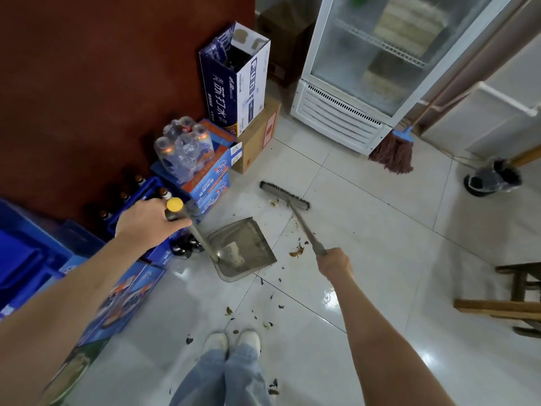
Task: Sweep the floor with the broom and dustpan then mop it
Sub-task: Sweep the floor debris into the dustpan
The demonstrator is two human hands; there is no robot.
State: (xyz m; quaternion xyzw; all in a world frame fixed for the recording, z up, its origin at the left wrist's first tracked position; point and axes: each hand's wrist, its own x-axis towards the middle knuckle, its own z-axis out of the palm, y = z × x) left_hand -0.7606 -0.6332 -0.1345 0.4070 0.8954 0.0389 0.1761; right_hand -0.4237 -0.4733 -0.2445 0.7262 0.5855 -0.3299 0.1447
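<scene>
My left hand [147,222] grips the yellow-capped top of the dustpan's long handle. The metal dustpan [251,235] rests on the white tiled floor with a pale clump of rubbish inside it. My right hand [335,263] holds the broom's handle. The dark broom head [284,195] lies on the tiles beyond the dustpan, to its right. Scattered debris [297,252] of brown and dark bits lies between the pan and my feet. A red string mop [393,153] with a blue clamp leans by the fridge at the back right.
Stacked drink cartons [234,83], shrink-wrapped water bottles [183,149] and blue crates [26,259] line the dark red wall on the left. A white glass-door fridge [366,68] stands at the back. A wooden stool [515,297] sits at the right edge, and a toilet brush holder [491,180] stands behind it.
</scene>
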